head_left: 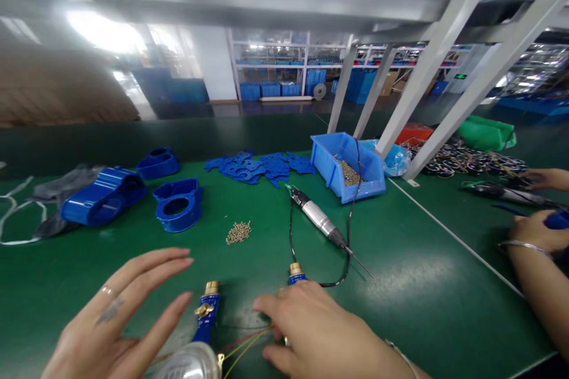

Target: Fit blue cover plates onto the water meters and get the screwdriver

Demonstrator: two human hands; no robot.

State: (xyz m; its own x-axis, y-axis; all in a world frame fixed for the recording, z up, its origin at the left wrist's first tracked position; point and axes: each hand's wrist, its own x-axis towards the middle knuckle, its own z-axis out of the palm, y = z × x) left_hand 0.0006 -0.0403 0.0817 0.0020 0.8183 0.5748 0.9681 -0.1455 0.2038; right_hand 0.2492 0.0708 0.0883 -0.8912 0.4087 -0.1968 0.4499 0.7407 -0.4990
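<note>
Left hand (120, 314) hovers, fingers wide, beside blue fitting (207, 311); right hand (320, 331) covers second fitting (296, 273), apparently steadying it, grip unclear; screwdriver (320, 222) parked farther off, handy

Matt green belt (400, 284), glossy blue plastic housings (178, 206) — brass fittings (211, 288), brushed-metal screwdriver (316, 219)

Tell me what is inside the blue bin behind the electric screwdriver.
A heap of small brass-coloured screws lies on the floor of the blue bin, and a black cable crosses over it. The near wall hides the front of the floor.
</note>
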